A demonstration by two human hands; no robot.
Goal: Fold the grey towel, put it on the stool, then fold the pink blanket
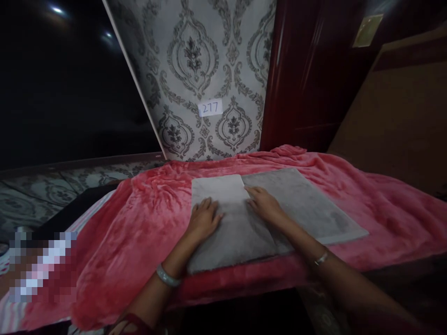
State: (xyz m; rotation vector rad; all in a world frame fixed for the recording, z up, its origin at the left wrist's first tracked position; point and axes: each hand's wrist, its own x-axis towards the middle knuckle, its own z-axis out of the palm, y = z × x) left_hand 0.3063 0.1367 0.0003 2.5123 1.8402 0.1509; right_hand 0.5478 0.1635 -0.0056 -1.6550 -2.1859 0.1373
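Grey towel lay flat on the pink blanket, roughly at the middle of it, with its long side running from the near left out toward the far right. One fold looked already made: the left part of the cloth had been turned over, so that a paler flap sat on top of the towel's far-left corner, its edge lying close to the towel's midline. To the right of that flap the towel was a single open layer, smooth and uncreased (a faint darker patch showed near its right end).

The left hand rested palm down on the left portion of the towel, just near of the flap, fingers spread a little and pressed flat on the cloth, pinching nothing. The right hand lay flat too, at the flap's right edge, fingers together and pointing toward it, holding nothing.

By my reading the work was near its start or about a third done: one fold laid and being smoothed, the right portion not yet folded. Behind the towel stood patterned wallpaper with a small label reading 277
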